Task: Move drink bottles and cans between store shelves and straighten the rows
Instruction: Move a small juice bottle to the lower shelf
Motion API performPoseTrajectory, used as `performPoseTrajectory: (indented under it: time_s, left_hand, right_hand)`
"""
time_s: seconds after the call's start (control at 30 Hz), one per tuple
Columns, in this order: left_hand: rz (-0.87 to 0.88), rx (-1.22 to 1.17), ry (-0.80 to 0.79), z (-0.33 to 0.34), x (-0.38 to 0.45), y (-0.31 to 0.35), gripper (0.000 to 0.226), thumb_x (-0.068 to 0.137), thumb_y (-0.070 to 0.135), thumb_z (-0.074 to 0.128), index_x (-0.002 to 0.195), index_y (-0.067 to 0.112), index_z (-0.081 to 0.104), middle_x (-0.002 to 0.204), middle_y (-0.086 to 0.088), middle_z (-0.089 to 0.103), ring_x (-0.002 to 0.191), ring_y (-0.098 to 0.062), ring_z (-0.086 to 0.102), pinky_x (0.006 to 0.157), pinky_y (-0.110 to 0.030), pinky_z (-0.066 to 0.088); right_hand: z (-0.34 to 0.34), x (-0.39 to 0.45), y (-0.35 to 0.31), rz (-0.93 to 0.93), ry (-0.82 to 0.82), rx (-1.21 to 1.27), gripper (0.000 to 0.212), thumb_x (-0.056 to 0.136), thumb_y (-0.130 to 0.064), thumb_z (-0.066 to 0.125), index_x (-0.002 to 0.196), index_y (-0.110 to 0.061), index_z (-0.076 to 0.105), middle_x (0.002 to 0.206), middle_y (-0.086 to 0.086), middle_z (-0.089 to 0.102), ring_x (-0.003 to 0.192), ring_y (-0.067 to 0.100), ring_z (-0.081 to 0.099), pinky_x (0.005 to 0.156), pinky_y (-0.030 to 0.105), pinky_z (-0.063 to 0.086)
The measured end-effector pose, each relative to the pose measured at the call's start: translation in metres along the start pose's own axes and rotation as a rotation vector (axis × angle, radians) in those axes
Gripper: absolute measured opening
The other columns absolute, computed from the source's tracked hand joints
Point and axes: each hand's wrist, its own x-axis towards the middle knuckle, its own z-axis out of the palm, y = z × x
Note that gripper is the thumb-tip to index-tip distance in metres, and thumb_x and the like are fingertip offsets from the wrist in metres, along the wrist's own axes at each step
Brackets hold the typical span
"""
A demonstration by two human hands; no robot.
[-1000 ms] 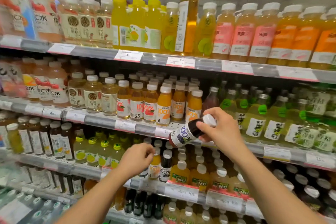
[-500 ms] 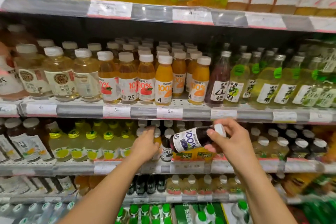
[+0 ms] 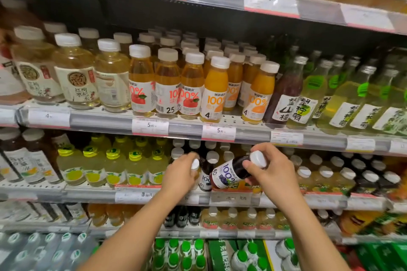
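My right hand [image 3: 272, 174] holds a dark grape-juice bottle [image 3: 231, 171] by its neck, thumb and fingers [image 3: 250, 164] curled just below the white cap [image 3: 258, 159]. The bottle is tilted, base down-left, in the air before the third shelf [image 3: 141, 197] visible from the top. My left hand [image 3: 181, 175] reaches into the same shelf and closes over the white cap [image 3: 195, 164] of a bottle standing at the front; what that bottle contains is hidden behind my hand. Just right of it stands a second dark bottle [image 3: 206, 179] with the same "100%" label.

Step in hand, as I judge it: the tilted bottle belongs in the dark-juice row. To do this well, I should bring it upright before lowering it, clear the price rail [image 3: 229, 136] of the shelf above, set its base flat behind or beside the matching bottle, and turn the label outward. The left hand should steady or shift its bottle so the gap opens without toppling neighbours.

Fingers: right narrow, pinching the neck; left curled round a cap. The orange-juice row [image 3: 214, 90] above stands upright, not touched.
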Motion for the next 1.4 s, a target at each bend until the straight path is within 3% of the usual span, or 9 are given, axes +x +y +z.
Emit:
performPoseTrajectory:
  time_s: [0.2, 0.33, 0.43, 0.53, 0.67, 0.77, 0.97, 1.1, 1.4]
  left_hand:
    - [0.001, -0.256, 0.213, -0.025, -0.042, -0.016, 0.041, 0.090, 0.023, 0.073, 0.128, 0.032, 0.060, 0.127, 0.017, 0.062, 0.109, -0.017, 0.061, 0.087, -0.036, 0.049]
    - [-0.003, -0.406, 0.293, -0.053, -0.062, -0.027, 0.042, 0.088, 0.018, 0.076, 0.124, 0.035, 0.062, 0.110, 0.031, 0.054, 0.109, -0.014, 0.051, 0.087, -0.032, 0.043]
    - [-0.069, -0.575, 0.295, -0.067, -0.072, -0.036, 0.041, 0.088, 0.016, 0.075, 0.119, 0.040, 0.062, 0.116, 0.022, 0.064, 0.107, -0.006, 0.060, 0.087, -0.032, 0.051]
    - [-0.137, -0.684, 0.331, -0.074, -0.084, -0.043, 0.040, 0.088, 0.012, 0.075, 0.117, 0.037, 0.064, 0.115, 0.017, 0.066, 0.105, -0.011, 0.064, 0.087, -0.035, 0.056]
    - [-0.186, -0.722, 0.373, -0.079, -0.105, -0.050, 0.036, 0.090, 0.013, 0.075, 0.115, 0.038, 0.064, 0.107, 0.020, 0.067, 0.097, -0.004, 0.064, 0.077, -0.022, 0.053]
    - [-0.230, -0.716, 0.374, -0.075, -0.116, -0.054, 0.038, 0.088, 0.014, 0.077, 0.114, 0.039, 0.065, 0.106, 0.024, 0.067, 0.098, -0.001, 0.065, 0.079, -0.024, 0.056]
    - [-0.279, -0.736, 0.329, -0.066, -0.130, -0.053, 0.036, 0.088, 0.011, 0.077, 0.117, 0.031, 0.067, 0.113, 0.010, 0.069, 0.099, -0.003, 0.066, 0.071, -0.008, 0.050]
    - [-0.278, -0.768, 0.313, -0.065, -0.133, -0.050, 0.037, 0.088, 0.009, 0.077, 0.116, 0.031, 0.067, 0.116, 0.012, 0.069, 0.101, -0.010, 0.069, 0.071, -0.008, 0.051]
    - [-0.237, -0.769, 0.303, -0.063, -0.128, -0.034, 0.037, 0.087, 0.007, 0.077, 0.111, 0.033, 0.067, 0.114, 0.013, 0.069, 0.096, 0.002, 0.068, 0.073, -0.012, 0.055]
  right_hand:
    - [0.030, 0.008, 0.010, -0.116, -0.142, -0.262, 0.030, 0.087, -0.035, 0.077, 0.103, -0.040, 0.052, 0.088, -0.012, 0.067, 0.079, 0.018, 0.067, 0.070, 0.045, 0.059]
    - [0.050, 0.013, 0.010, -0.170, -0.207, -0.284, 0.028, 0.090, -0.028, 0.077, 0.104, -0.035, 0.054, 0.086, -0.012, 0.064, 0.078, 0.004, 0.060, 0.065, 0.026, 0.044]
    - [0.072, 0.022, 0.008, -0.233, -0.252, -0.343, 0.027, 0.091, -0.029, 0.075, 0.109, -0.032, 0.055, 0.093, -0.013, 0.061, 0.083, 0.013, 0.059, 0.070, 0.032, 0.041]
    - [0.096, 0.033, 0.006, -0.344, -0.268, -0.493, 0.033, 0.093, -0.027, 0.072, 0.122, -0.026, 0.057, 0.111, -0.003, 0.060, 0.097, 0.023, 0.060, 0.075, 0.034, 0.041]
    - [0.122, 0.044, 0.007, -0.422, -0.299, -0.648, 0.037, 0.096, -0.023, 0.067, 0.130, -0.023, 0.055, 0.115, 0.006, 0.061, 0.102, 0.032, 0.065, 0.078, 0.040, 0.047]
    - [0.135, 0.052, 0.008, -0.452, -0.339, -0.750, 0.038, 0.095, -0.022, 0.064, 0.131, -0.027, 0.052, 0.118, 0.006, 0.063, 0.098, 0.039, 0.066, 0.077, 0.045, 0.055]
    - [0.150, 0.069, -0.001, -0.431, -0.478, -0.917, 0.038, 0.092, -0.013, 0.060, 0.126, -0.027, 0.052, 0.116, 0.003, 0.063, 0.100, 0.035, 0.066, 0.074, 0.043, 0.055]
    - [0.155, 0.081, -0.001, -0.367, -0.573, -0.914, 0.036, 0.094, -0.009, 0.056, 0.125, -0.027, 0.053, 0.117, 0.003, 0.061, 0.107, 0.032, 0.062, 0.078, 0.042, 0.054]
    - [0.156, 0.097, -0.004, -0.380, -0.715, -0.915, 0.027, 0.095, -0.007, 0.054, 0.118, -0.020, 0.057, 0.108, 0.004, 0.057, 0.100, 0.030, 0.057, 0.077, 0.041, 0.050]
